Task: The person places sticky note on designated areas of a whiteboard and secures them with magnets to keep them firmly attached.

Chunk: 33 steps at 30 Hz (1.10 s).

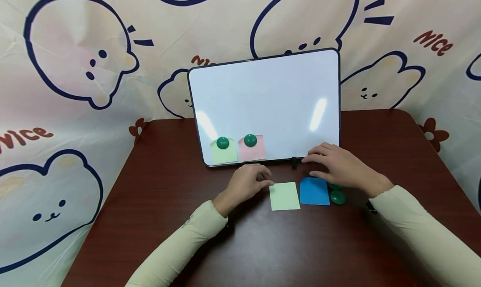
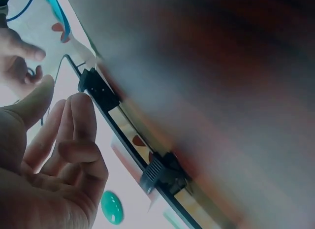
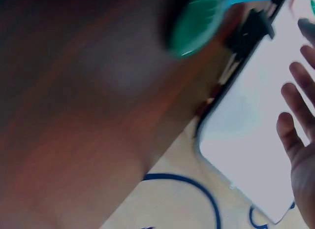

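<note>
1. On the desk [image 1: 270, 253], a pale green note [image 1: 284, 196] and a blue note [image 1: 314, 192] lie side by side below the whiteboard [image 1: 270, 103], presumably for easy reach; loose green magnets [image 1: 337, 197] sit by the blue note's right edge.
2. The left hand [image 1: 246, 182], empty, fingers loosely bent, is beside the green note's top-left corner; contact is unclear.
3. The right hand [image 1: 340, 166], also empty, spreads its fingers above the blue note's top edge.
4. Black supports [image 2: 165, 175] seemingly prop the whiteboard; pinning magnets [image 1: 223, 143] hold two notes [image 1: 253, 152] near its bottom-left corner.
</note>
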### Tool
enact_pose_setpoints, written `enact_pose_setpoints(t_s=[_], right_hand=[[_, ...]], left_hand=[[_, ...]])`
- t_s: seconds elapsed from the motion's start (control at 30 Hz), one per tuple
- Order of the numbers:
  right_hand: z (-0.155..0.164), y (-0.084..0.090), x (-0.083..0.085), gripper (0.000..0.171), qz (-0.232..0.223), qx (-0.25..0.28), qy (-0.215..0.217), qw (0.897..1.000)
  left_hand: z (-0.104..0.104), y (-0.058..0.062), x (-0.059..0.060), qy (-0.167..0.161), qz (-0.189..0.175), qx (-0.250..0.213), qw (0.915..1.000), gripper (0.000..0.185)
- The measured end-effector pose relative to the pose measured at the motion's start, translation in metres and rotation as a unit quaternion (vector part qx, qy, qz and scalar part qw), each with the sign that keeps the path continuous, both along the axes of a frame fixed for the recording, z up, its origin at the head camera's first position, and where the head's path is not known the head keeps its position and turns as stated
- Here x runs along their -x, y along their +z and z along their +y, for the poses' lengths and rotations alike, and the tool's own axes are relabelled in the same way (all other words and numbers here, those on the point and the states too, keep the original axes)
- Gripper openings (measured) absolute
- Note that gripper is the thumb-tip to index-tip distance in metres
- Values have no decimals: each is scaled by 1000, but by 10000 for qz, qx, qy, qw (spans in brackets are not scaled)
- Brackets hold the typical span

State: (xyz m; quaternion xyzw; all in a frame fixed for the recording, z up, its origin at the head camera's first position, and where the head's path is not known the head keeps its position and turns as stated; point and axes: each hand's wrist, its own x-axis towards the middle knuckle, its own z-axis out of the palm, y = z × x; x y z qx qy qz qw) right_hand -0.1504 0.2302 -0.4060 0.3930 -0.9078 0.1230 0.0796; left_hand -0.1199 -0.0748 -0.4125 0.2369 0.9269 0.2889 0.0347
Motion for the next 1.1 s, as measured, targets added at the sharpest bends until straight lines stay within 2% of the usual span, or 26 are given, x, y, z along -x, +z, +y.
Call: enact_pose_setpoints(t_s=[0.2,0.37,0.5,0.77,0.97,1.1], right_hand=[[24,-11,-4,32,-314,-218,119,9992],[39,-19,-10,36,-472,-228,170,9985],[51,-24,-14,38,-628,-222,105,9977],[60,-28,-21,39,-1092,-368,-134,9933],[63,-29,-21,40,-1153,-282,-204,9927],[63,-31,-21,41,-1115,-263,-229,9931]], left_hand=[[6,-2,0,-190,-66,357,9992,20],[10,-5,0,-125,-48,959,9953,24],[12,-7,-1,-176,-141,1258,9918,32],[10,-6,-3,-334,-242,1527,9874,36],[12,-7,-1,-416,-259,1529,9870,28],[11,-8,-2,-401,-182,1430,9887,16]])
